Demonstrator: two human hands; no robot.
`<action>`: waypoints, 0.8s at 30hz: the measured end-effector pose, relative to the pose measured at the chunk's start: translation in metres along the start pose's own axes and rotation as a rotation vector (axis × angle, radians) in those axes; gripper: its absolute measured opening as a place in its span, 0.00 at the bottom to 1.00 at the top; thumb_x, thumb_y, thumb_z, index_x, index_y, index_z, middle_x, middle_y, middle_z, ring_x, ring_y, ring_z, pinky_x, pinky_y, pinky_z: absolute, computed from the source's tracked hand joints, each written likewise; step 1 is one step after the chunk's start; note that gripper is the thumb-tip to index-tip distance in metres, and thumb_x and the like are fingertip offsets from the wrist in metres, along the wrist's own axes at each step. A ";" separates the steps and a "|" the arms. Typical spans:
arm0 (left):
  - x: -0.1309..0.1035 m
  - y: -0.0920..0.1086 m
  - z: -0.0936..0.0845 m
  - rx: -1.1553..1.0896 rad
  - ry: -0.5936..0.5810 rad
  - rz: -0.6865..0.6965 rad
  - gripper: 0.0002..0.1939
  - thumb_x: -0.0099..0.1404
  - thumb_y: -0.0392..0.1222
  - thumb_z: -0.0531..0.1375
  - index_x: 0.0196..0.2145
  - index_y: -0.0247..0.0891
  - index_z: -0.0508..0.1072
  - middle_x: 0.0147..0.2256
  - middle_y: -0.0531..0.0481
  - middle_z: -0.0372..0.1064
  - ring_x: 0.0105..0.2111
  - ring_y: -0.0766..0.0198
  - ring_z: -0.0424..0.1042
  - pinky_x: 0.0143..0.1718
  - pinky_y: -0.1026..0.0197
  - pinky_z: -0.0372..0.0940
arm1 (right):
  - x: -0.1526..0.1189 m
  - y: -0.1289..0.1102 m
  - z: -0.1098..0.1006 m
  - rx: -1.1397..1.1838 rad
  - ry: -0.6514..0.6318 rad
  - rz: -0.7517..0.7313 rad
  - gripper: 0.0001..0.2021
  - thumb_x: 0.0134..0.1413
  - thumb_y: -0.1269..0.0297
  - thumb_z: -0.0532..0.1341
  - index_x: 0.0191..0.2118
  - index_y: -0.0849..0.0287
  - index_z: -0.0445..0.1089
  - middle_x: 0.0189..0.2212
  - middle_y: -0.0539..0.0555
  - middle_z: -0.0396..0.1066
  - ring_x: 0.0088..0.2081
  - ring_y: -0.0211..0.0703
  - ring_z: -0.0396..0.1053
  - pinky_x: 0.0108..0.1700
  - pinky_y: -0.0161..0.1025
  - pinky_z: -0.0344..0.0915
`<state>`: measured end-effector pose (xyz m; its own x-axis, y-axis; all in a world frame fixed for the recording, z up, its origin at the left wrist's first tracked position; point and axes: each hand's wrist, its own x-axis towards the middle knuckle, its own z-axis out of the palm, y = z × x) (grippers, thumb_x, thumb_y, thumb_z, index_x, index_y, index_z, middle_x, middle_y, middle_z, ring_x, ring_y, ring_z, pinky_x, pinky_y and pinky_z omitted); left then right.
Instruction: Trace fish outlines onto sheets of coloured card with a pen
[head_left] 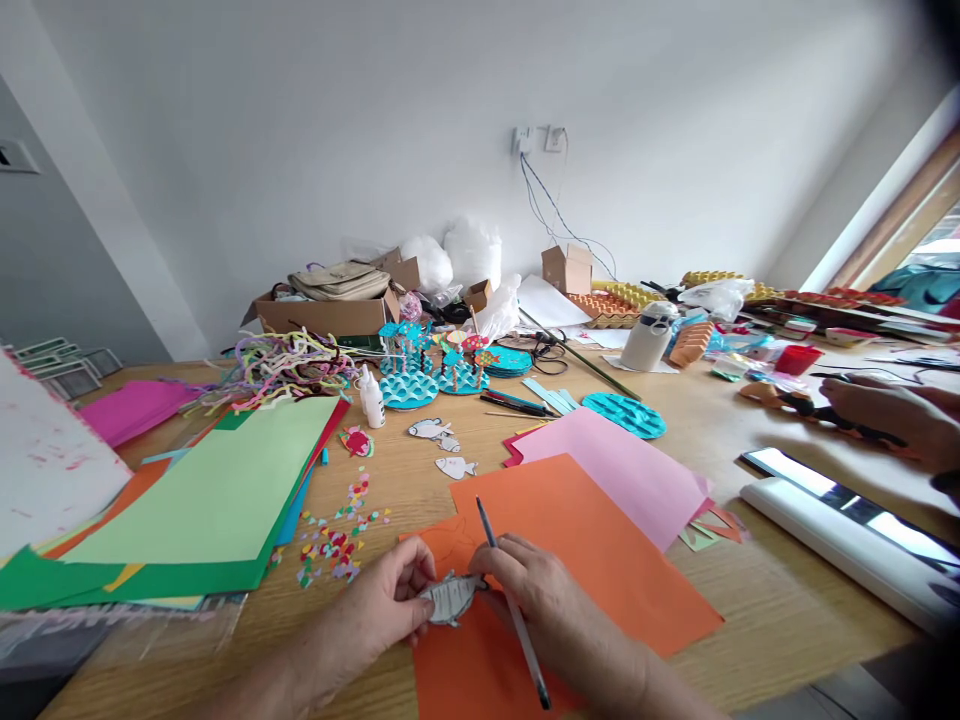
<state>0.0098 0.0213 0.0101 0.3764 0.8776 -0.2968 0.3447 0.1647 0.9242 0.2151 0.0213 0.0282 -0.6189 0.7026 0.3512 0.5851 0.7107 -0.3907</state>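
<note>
Between the thumb and fingers of my left hand (394, 595) is a small fish-shaped paper cutout (450, 600), whitish with drawn lines. My right hand (547, 600) grips a pen (517, 630), and its fingers also touch the cutout's right end. Both hands are over a sheet of orange paper (592, 570), where a faint fish outline (454, 540) shows just beyond my fingers. Farther up the table lie white fish cutouts (456, 467) and a red fish (356, 441). Where the pen's writing tip is, I cannot make out.
Coloured sheets (202, 500) are stacked at left, beside scattered paper bits (337, 545). A glue bottle (372, 400) stands behind them, near blue fish models (409, 385). Pink paper (615, 465) lies at right. Another person's hand (892, 415) works at far right, near a white roll-shaped object (832, 550).
</note>
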 end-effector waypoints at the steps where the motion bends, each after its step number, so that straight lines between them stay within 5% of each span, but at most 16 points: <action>1: 0.000 0.000 -0.002 0.022 0.000 0.009 0.10 0.51 0.39 0.57 0.30 0.41 0.58 0.26 0.56 0.60 0.25 0.66 0.63 0.22 0.67 0.57 | 0.001 0.001 0.000 0.005 0.001 0.000 0.08 0.55 0.79 0.55 0.35 0.59 0.65 0.28 0.52 0.68 0.29 0.39 0.65 0.29 0.31 0.59; 8: 0.002 0.008 -0.037 0.236 0.149 0.143 0.09 0.51 0.34 0.55 0.32 0.40 0.65 0.33 0.53 0.67 0.36 0.62 0.67 0.38 0.63 0.62 | 0.000 0.007 0.001 0.028 -0.013 0.033 0.10 0.55 0.81 0.53 0.37 0.59 0.65 0.30 0.53 0.69 0.31 0.40 0.66 0.32 0.32 0.61; 12: 0.018 0.021 -0.067 0.362 0.266 0.147 0.09 0.55 0.33 0.55 0.35 0.39 0.68 0.34 0.51 0.68 0.37 0.61 0.69 0.39 0.62 0.64 | 0.000 0.008 0.001 0.058 -0.021 0.044 0.09 0.56 0.79 0.53 0.37 0.59 0.64 0.32 0.53 0.69 0.33 0.41 0.67 0.33 0.33 0.61; 18: 0.075 0.045 -0.114 0.547 0.376 0.123 0.11 0.66 0.40 0.57 0.45 0.34 0.67 0.43 0.46 0.66 0.40 0.59 0.69 0.39 0.53 0.66 | -0.001 0.009 0.006 0.056 0.030 0.004 0.09 0.57 0.78 0.51 0.37 0.59 0.64 0.30 0.53 0.68 0.32 0.41 0.65 0.31 0.34 0.60; 24: 0.132 0.051 -0.139 0.694 0.358 0.128 0.13 0.67 0.43 0.56 0.48 0.36 0.66 0.47 0.44 0.64 0.42 0.57 0.68 0.42 0.51 0.66 | -0.004 0.011 0.014 0.128 0.038 0.006 0.08 0.57 0.77 0.52 0.38 0.58 0.63 0.31 0.52 0.68 0.33 0.41 0.65 0.32 0.33 0.60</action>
<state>-0.0426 0.2081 0.0512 0.1903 0.9817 0.0060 0.8196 -0.1622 0.5495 0.2168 0.0256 0.0107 -0.5935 0.7096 0.3797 0.5159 0.6976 -0.4972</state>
